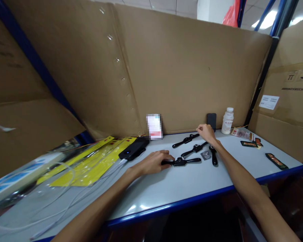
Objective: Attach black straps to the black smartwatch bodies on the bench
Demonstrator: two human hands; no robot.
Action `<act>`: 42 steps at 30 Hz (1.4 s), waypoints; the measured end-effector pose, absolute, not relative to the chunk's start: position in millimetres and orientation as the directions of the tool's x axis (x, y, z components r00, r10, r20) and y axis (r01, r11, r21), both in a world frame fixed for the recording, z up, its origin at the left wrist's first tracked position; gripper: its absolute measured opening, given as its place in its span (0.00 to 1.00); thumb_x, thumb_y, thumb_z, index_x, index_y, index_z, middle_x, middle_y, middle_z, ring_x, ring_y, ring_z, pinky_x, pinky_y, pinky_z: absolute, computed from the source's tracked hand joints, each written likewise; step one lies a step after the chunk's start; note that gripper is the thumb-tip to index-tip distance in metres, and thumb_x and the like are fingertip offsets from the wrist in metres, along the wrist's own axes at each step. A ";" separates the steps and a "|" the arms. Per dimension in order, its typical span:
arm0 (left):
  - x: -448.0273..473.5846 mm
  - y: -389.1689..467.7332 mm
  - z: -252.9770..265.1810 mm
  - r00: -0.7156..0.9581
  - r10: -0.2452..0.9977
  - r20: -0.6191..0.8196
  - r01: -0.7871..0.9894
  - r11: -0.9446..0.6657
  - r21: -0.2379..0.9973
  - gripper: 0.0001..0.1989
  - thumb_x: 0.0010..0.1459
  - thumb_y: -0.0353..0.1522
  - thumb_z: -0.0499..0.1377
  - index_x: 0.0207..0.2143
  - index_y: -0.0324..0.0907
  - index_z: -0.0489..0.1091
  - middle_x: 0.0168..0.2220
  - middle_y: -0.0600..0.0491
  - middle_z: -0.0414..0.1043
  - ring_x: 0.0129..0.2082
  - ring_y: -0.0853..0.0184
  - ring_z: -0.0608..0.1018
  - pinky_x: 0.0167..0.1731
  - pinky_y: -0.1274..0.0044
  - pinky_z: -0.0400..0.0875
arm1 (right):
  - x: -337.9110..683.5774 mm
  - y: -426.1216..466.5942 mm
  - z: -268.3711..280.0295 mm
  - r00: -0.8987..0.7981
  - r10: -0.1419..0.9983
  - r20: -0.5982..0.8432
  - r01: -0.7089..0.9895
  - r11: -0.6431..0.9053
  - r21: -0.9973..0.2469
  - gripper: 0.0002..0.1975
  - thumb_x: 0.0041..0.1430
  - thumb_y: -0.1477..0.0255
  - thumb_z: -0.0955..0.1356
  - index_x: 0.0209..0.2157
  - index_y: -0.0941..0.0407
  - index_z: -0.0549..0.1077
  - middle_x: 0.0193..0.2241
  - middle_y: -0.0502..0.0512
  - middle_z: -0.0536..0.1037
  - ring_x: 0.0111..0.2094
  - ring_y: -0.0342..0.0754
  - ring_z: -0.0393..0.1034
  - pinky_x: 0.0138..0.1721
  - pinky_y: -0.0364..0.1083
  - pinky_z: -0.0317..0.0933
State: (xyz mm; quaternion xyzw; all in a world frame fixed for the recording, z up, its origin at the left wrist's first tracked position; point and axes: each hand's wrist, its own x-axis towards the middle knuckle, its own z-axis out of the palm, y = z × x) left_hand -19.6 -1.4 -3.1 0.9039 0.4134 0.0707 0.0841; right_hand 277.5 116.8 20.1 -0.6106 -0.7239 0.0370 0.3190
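Several black spokeshaves lie on the grey tabletop. My left hand (pixel 158 162) is closed round the left handle of the nearest spokeshave (pixel 179 161), which rests flat near the front. At the back, my right hand (pixel 205 131) has its fingers curled together at the right handle end of the farthest spokeshave (pixel 187 139); the fingertips are partly hidden. Between these two lies another spokeshave (pixel 196 148). A fourth spokeshave (pixel 214 156) points toward me under my right forearm, which covers part of it. Beside it sits a small clear packet (pixel 205 155) with something metallic inside.
Yellow blister packs (pixel 91 168), a black power bank (pixel 133 149), white cables (pixel 70 203) and a power strip (pixel 22 174) occupy the left. At the back stand a phone (pixel 154 127), a dark phone-like slab (pixel 211 121) and a white bottle (pixel 227 121). Small dark packets (pixel 276 161) lie right.
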 end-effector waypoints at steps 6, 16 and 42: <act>-21.5 -0.6 -5.6 0.656 0.753 0.062 0.728 -0.651 0.215 0.17 0.61 0.34 0.58 0.51 0.48 0.76 0.48 0.49 0.76 0.44 0.60 0.78 0.44 0.72 0.66 | 290.6 119.2 13.1 -0.145 0.956 0.254 0.935 0.217 -0.281 0.10 0.62 0.68 0.68 0.39 0.54 0.83 0.40 0.59 0.83 0.42 0.51 0.76 0.38 0.42 0.61; -18.9 -1.7 -4.1 0.649 0.757 0.070 0.733 -0.648 0.208 0.18 0.60 0.33 0.58 0.51 0.48 0.77 0.47 0.49 0.75 0.43 0.60 0.77 0.43 0.73 0.66 | 284.1 123.6 6.3 -0.540 0.798 -0.267 0.775 0.347 -0.528 0.14 0.46 0.70 0.74 0.37 0.56 0.79 0.23 0.45 0.72 0.22 0.39 0.63 0.22 0.37 0.53; -20.0 0.0 -6.1 0.663 0.744 0.088 0.720 -0.665 0.197 0.18 0.60 0.35 0.57 0.52 0.48 0.77 0.46 0.48 0.76 0.43 0.59 0.78 0.42 0.73 0.67 | 297.0 141.7 -14.8 -0.295 0.947 0.131 0.907 0.320 -0.274 0.24 0.59 0.81 0.67 0.56 0.55 0.77 0.54 0.59 0.80 0.55 0.52 0.73 0.55 0.43 0.62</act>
